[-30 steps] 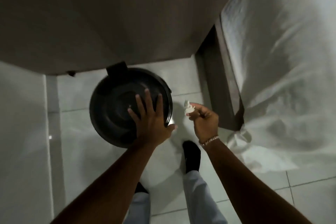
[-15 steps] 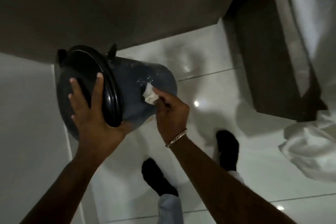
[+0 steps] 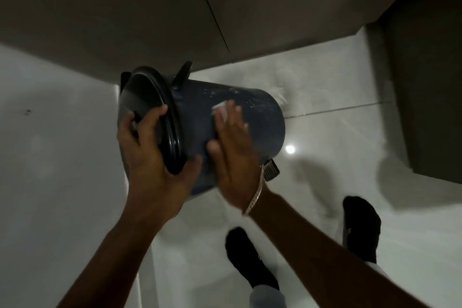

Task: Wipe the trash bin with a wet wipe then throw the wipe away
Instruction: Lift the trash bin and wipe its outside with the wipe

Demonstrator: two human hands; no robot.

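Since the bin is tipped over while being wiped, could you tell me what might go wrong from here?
1. The left hand grips only the black round lid and rim of the tilted dark blue plastic bin; the lid might pop open or the bin slip.
2. The small white wet wipe sits under the flat right hand, barely pinched, and could slide out.

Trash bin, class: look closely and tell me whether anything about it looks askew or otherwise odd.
The trash bin is not upright: it is tipped on its side, lid facing left. The left hand grips the lid rim, and the right hand presses the wet wipe flat on its wall. Pale smears speckle the wall.
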